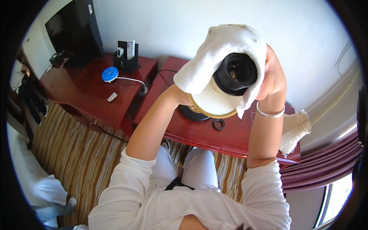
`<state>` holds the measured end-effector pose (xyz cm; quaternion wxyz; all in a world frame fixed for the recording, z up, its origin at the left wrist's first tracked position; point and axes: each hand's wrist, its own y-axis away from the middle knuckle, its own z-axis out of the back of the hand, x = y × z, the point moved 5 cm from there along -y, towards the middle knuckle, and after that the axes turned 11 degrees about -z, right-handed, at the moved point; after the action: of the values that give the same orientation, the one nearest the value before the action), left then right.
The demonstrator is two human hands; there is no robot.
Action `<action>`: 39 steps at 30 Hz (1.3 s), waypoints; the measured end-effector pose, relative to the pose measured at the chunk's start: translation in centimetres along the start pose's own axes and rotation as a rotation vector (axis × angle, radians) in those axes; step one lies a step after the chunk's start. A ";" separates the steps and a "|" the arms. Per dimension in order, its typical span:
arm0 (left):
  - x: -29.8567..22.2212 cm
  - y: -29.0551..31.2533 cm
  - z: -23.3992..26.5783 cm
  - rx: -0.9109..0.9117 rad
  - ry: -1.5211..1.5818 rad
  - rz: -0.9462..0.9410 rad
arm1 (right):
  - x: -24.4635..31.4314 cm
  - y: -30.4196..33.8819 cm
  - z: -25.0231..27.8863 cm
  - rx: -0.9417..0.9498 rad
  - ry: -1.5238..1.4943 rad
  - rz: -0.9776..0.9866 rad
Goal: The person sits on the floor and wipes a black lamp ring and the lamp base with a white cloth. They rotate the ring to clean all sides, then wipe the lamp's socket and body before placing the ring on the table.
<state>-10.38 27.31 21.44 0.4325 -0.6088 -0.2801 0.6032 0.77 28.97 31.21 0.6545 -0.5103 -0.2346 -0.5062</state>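
Raised over the desk is what looks like a lamp, a cream body with a gold rim and a black open-ended socket facing me. A white cloth drapes over and around it. My left hand is closed at the lamp's left side, its fingers hidden behind the rim and the cloth. Wrapped round the cloth on the other side is my right hand, partly covered by it. Below, a black ring lies on the desk beside a black round base, partly hidden.
On the left desk stand a television and a black holder with remotes. A blue-topped disc with a white cord and a small white object lie there. White fabric sits at the right desk end, near a purple curtain.
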 end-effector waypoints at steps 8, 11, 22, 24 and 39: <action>-1.9 1.1 -0.9 -0.102 -0.170 -0.029 | 0.7 2.9 -2.4 -0.403 0.174 0.042; -1.6 2.6 -1.4 -0.265 -0.609 -0.033 | 0.8 4.0 -3.0 -0.520 0.127 0.083; -5.1 5.1 -4.7 -0.561 -1.127 -0.258 | -0.3 6.9 -5.8 -0.786 0.074 0.289; -5.2 5.1 -3.9 -0.446 -0.858 -0.151 | 0.0 6.4 -5.3 -0.712 0.135 0.348; -2.3 3.0 -1.4 -0.166 -0.845 -0.071 | 0.5 6.5 -8.9 -1.077 0.204 0.236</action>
<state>-9.83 23.68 19.88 0.2499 -0.3310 -0.5007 0.7598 4.94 20.49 25.51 0.3730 -0.7438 0.1801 -0.5246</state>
